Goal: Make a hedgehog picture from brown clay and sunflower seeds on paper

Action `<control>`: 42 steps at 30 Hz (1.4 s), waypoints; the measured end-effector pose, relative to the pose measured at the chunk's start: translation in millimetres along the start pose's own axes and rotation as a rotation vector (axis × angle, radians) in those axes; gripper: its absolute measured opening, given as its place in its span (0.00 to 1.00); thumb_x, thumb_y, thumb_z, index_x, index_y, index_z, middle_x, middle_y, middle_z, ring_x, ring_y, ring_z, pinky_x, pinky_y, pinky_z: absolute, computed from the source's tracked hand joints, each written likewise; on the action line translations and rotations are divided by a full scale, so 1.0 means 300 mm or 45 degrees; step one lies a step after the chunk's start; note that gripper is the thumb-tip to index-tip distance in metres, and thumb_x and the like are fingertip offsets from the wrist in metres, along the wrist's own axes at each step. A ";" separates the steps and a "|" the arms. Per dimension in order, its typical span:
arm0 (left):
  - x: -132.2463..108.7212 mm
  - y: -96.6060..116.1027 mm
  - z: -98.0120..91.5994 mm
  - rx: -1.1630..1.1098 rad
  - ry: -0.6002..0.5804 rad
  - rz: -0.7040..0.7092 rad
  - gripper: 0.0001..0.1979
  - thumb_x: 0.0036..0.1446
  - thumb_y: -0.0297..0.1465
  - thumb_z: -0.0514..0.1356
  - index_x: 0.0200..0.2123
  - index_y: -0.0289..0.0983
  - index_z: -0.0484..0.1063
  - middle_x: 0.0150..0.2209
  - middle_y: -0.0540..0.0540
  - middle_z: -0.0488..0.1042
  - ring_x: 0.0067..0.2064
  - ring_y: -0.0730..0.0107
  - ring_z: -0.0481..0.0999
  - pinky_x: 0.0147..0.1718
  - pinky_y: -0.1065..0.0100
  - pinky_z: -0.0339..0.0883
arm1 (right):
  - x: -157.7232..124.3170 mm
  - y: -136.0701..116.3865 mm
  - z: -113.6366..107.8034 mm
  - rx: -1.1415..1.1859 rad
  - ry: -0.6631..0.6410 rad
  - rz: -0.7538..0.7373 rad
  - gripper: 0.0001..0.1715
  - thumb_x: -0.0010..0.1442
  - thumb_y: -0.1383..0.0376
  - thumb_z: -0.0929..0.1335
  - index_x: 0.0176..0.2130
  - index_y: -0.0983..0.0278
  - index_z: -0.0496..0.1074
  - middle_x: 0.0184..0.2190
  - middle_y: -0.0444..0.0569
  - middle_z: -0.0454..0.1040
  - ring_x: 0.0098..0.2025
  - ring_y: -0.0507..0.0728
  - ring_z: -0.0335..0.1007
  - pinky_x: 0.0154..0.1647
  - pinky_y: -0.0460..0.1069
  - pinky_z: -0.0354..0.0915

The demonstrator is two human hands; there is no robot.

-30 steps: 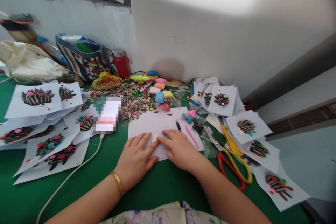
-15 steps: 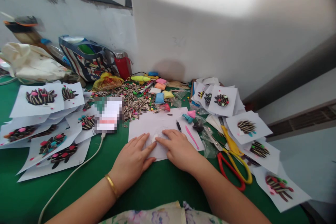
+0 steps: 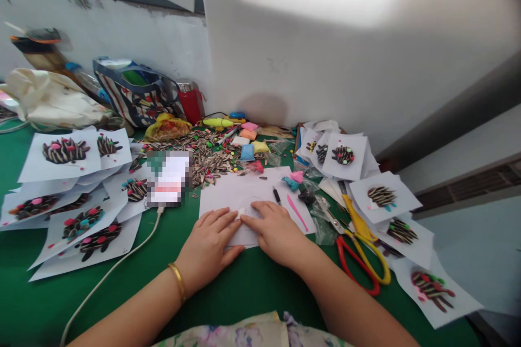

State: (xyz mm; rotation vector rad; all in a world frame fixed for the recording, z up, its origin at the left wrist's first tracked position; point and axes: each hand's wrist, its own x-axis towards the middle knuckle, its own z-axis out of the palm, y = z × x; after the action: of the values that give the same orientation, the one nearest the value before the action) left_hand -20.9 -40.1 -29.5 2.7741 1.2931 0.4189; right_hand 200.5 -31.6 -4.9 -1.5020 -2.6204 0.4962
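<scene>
A sheet of white paper lies in front of me with a faint round drawing on it. At the drawing's left edge is a small lump of white clay, partly hidden by fingertips. My left hand rests low on the paper, fingers stretched out and the index and middle tips at the clay. From the other side my right hand reaches in, its index fingertip touching the clay's lower edge and its other fingers spread over the drawing. Neither hand is wrapped round anything.
A black pen and pink modelling tool lie right of the drawing. Beyond are sunflower seeds and clay packets. Scissors lie right. Stacked hedgehog pictures and a phone with cable stand left.
My left hand has slid slightly right, bringing its fingertips closer against the white clay. My right hand has barely moved.
</scene>
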 end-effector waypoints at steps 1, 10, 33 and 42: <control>0.002 0.001 0.002 -0.012 -0.003 -0.002 0.26 0.59 0.43 0.61 0.59 0.40 0.69 0.60 0.42 0.71 0.61 0.48 0.67 0.58 0.46 0.61 | 0.000 -0.001 -0.001 0.000 0.000 -0.001 0.34 0.59 0.70 0.66 0.63 0.51 0.64 0.65 0.55 0.60 0.66 0.64 0.52 0.63 0.62 0.51; -0.003 -0.005 0.003 -0.094 0.031 -0.018 0.25 0.58 0.41 0.61 0.58 0.41 0.69 0.60 0.42 0.70 0.62 0.49 0.66 0.60 0.47 0.60 | 0.001 0.003 -0.005 0.030 -0.004 0.011 0.34 0.59 0.70 0.66 0.62 0.50 0.65 0.65 0.53 0.60 0.65 0.63 0.52 0.64 0.61 0.51; 0.008 0.005 0.003 -0.177 -0.037 -0.069 0.23 0.56 0.41 0.62 0.54 0.39 0.68 0.62 0.41 0.68 0.66 0.49 0.61 0.64 0.44 0.52 | -0.003 -0.007 -0.017 0.046 -0.024 0.026 0.35 0.58 0.71 0.65 0.62 0.50 0.65 0.65 0.51 0.59 0.65 0.63 0.51 0.64 0.62 0.50; 0.010 0.004 0.009 -0.180 -0.050 -0.075 0.28 0.56 0.42 0.62 0.58 0.38 0.65 0.60 0.41 0.71 0.67 0.49 0.59 0.64 0.44 0.50 | 0.007 0.000 0.002 0.048 0.019 0.053 0.40 0.56 0.72 0.64 0.66 0.57 0.59 0.65 0.52 0.59 0.65 0.62 0.50 0.65 0.60 0.49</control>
State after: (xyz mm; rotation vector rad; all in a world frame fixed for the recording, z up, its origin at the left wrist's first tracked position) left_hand -17.5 -38.3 -31.3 2.6090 1.2801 0.4324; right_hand 199.4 -30.0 -5.6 -1.5462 -2.5585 0.5323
